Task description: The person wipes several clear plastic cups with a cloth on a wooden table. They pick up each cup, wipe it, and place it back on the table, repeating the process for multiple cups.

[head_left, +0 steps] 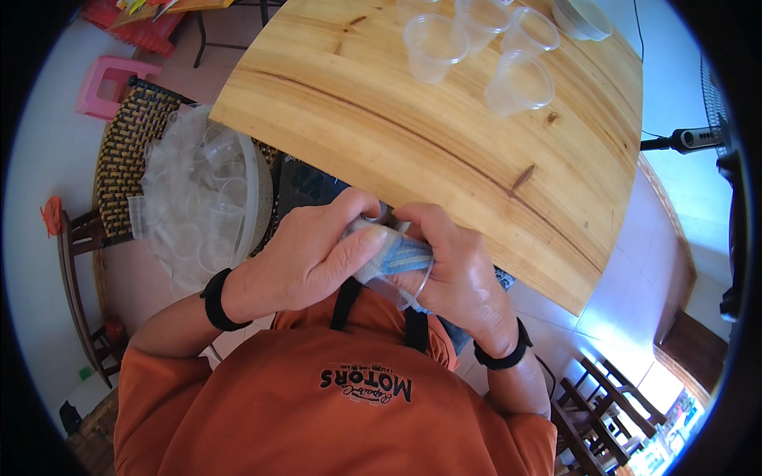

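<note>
Just off the table's near edge, both my hands are closed around a transparent plastic cup (390, 292) and a blue and grey striped cloth (405, 258). My left hand (313, 258) grips from the left, its thumb lying across the cloth. On the other side, my right hand (460, 270) curls its fingers at the cup's rim, against the cloth. The cup is tilted, with its rim toward the lower right. Fingers hide much of it, so I cannot tell how far the cloth goes inside.
Several transparent cups (520, 86) stand on the far part of the wooden table (381, 143), beside a stack of transparent containers (583, 20). A white tub (260, 198) of plastic cups and film rests on a woven chair (127, 151) at left. A pink stool (99, 89) stands beyond.
</note>
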Demonstrator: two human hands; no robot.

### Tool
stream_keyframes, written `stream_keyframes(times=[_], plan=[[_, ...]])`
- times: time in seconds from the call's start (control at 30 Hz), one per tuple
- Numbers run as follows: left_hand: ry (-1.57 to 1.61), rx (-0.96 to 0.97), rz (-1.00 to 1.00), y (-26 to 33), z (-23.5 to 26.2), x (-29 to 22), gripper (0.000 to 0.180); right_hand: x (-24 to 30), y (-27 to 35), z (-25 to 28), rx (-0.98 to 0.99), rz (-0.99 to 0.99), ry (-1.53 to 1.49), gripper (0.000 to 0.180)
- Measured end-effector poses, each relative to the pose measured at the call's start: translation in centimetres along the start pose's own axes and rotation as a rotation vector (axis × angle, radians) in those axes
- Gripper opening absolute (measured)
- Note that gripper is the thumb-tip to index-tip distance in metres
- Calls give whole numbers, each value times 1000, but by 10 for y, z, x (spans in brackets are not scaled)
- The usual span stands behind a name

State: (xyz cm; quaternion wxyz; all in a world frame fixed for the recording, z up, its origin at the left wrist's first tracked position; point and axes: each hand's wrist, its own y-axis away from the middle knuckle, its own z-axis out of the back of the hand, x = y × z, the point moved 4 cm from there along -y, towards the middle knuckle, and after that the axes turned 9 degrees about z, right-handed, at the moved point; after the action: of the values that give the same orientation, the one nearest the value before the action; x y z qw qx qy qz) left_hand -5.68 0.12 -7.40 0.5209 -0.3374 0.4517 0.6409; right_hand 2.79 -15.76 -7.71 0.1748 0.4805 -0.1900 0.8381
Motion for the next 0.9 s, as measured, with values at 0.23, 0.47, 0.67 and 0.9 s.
stream_keyframes(times=[0.23, 0.47, 0.67, 0.9], plan=[[368, 47, 273, 2, -6, -2, 38, -2, -6, 4, -76, -30, 7, 58], [106, -64, -170, 1, 8, -20, 43, -19, 2, -31, 28, -383, -877, 55], [177, -214, -28, 8, 50, -28, 46, -27, 13, -8, -11, -401, -537, 42], [404, -281, -23, -8, 86, -40, 43, -28, 19, 28, -309, -369, -695, 48]])
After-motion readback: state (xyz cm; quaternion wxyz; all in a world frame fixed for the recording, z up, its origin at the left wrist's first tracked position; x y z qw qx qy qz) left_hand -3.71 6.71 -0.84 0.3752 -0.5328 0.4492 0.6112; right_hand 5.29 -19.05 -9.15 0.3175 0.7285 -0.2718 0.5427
